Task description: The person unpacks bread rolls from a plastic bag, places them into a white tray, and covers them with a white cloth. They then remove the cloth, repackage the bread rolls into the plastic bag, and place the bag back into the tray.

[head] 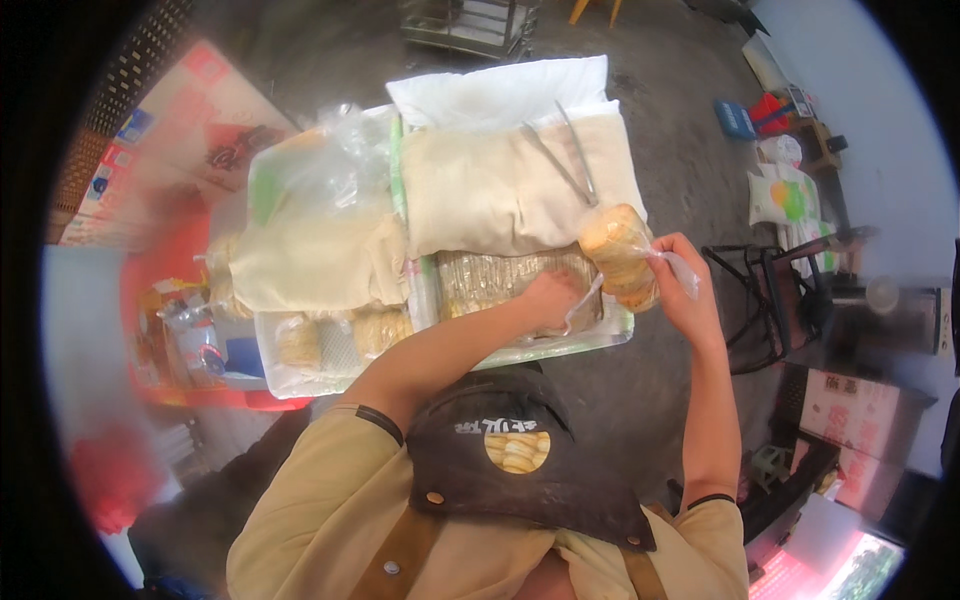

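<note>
My right hand pinches the gathered neck of a clear plastic bag holding round, golden baked pastries. It is held up at the right edge of a light-coloured tray. Lower and to the left, my left hand reaches over that tray, beside rows of goods in clear wrapping. A thin whitish plastic strip runs along this hand; whether the fingers grip it is unclear. Beige cloth covers the tray's far part, and metal tongs rest on it.
Left of it, a second tray carries bagged pastries, a beige cloth and clear plastic bags. A red container stands farther left. A dark folding chair and printed sacks are at the right.
</note>
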`<state>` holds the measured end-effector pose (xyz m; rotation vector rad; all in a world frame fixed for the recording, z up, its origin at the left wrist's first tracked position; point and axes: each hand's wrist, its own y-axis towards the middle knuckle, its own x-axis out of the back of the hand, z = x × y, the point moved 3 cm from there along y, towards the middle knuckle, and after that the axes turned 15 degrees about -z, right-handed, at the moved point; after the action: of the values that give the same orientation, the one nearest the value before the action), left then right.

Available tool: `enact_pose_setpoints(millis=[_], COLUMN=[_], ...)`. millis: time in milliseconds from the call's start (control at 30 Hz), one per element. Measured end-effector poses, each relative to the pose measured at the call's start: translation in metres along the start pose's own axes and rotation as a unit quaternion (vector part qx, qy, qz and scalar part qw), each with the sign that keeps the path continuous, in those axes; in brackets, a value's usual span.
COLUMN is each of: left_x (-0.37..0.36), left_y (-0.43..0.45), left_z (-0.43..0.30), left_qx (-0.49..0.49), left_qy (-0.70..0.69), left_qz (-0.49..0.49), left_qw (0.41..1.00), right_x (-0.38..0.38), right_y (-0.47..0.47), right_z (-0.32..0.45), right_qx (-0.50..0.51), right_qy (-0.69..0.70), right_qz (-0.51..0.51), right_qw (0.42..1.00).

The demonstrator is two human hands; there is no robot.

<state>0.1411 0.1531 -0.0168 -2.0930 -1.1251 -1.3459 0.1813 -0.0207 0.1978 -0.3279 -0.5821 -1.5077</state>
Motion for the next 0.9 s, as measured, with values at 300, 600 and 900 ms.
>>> enact_pose_setpoints(millis=[300,600,900], left_x=[0.031,0.059,0.058], left_y=[-0.002,-0.038,-0.132], left_z=[0.068,0.098,0.055], left_qx=[0.195,0.309,0.341], left_qy=[-0.169,-0.211,-0.093], left_qz=[-0.11,-0.279,-0.29], left_qw=[0.96,0.884,0.889], right_x=[0.027,-0.093,-0.142], right_y=[-0.031,-0.046,-0.078], right_z=[-0.052,-0.112,-0.159], right_qx=[-0.078,0.2,0.115], right_qy=[0.028,-0.026,0.077], right_qz=[0.094,0.3,0.121], right_qw=[0.992,0.932,0.983])
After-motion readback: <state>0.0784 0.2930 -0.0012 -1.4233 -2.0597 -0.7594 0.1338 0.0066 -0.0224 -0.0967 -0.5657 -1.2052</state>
